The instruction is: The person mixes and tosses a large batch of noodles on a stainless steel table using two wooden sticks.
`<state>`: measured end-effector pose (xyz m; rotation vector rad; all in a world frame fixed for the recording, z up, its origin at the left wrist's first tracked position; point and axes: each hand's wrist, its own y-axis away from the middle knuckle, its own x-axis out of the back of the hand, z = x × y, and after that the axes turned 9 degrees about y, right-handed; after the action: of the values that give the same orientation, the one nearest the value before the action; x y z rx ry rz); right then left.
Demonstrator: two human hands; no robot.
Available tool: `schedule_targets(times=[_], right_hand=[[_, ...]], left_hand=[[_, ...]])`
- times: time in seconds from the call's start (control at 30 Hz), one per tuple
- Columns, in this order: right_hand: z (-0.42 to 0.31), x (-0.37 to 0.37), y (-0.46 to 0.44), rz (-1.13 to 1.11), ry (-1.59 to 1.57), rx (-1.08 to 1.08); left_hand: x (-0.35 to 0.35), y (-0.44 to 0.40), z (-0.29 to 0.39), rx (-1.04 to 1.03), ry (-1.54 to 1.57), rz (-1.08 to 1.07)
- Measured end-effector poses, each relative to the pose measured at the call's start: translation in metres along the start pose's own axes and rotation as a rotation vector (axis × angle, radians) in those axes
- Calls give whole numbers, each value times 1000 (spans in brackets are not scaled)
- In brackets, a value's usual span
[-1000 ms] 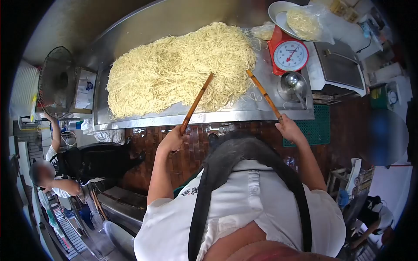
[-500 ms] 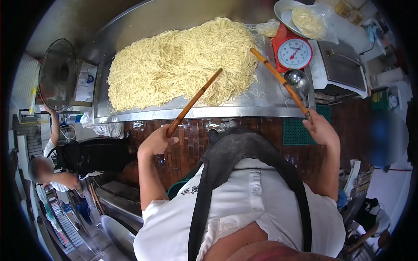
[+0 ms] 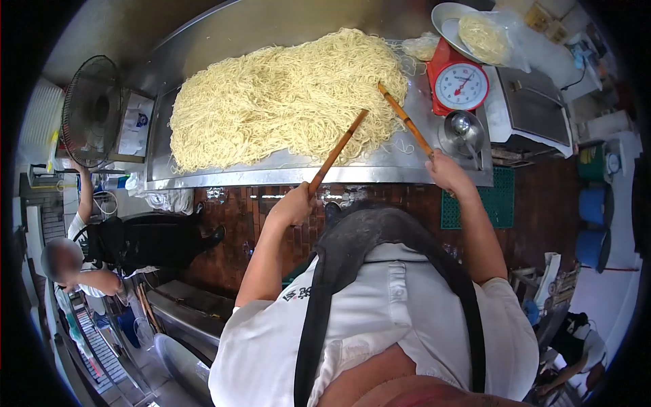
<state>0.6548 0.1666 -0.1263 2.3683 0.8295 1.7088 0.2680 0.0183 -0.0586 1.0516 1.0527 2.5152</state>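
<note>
A wide heap of pale yellow noodles (image 3: pixel 271 105) covers much of the steel table (image 3: pixel 271 178). My left hand (image 3: pixel 293 205) is closed on a brown wooden stick (image 3: pixel 339 149), whose tip lies over the lower right part of the heap. Another, lighter wooden stick (image 3: pixel 407 122) is in my right hand (image 3: pixel 446 171), with its far end at the right side of the noodles. Both hands are near the table's front edge.
Right of the noodles stand a red dial scale (image 3: pixel 461 86) and a metal bowl (image 3: pixel 461 132) with a ladle. A plate with bagged noodles (image 3: pixel 483 39) is above. A fan (image 3: pixel 93 112) and a co-worker (image 3: pixel 102 271) are at the left; another person (image 3: pixel 583 349) is lower right.
Since half a second ago, my right hand has moved left and up, bringing its stick back over the noodles. My left hand and its stick have shifted right.
</note>
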Motion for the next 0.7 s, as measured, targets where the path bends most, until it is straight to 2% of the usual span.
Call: schedule_targets(times=[0.13,0.27,0.43,0.7], right_hand=[[-8,5,0,-30,7,-30],[-19,0,-5,-15,105,29],[-31,-6,-3,-33,116,-150],[-45,10,7,-69,119,-177]], left_hand=[[1,5,2,-13,14,-3],[7,9,18,30,10,-27],[5,-1,6,-36,-50,9],[10,5,17,-49,-61,10]])
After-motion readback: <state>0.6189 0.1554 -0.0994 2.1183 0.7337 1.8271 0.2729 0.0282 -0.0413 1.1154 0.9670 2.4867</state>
